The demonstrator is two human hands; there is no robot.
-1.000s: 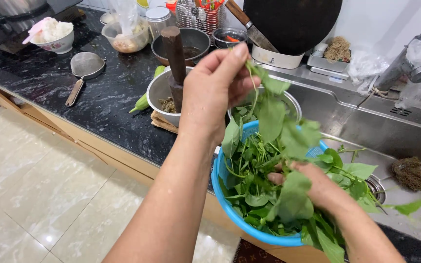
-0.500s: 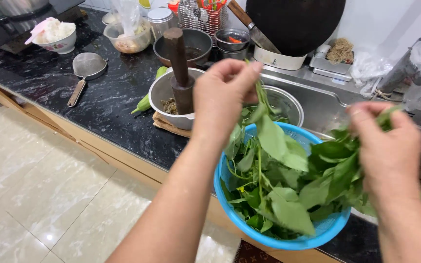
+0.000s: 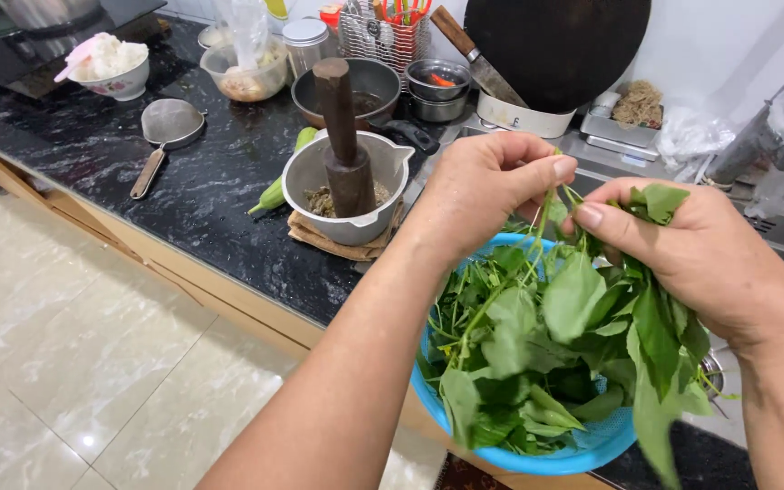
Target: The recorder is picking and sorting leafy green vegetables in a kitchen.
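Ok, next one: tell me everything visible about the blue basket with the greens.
The blue basket is a round, plastic-looking colander with a perforated wall, seen from above at the counter's front edge beside the sink. It sits upright and is heaped with leafy green stems that hide most of its inside and far rim. The left hand and right hand hold stems just above it; neither hand clearly touches the basket itself. What it rests on is hidden.
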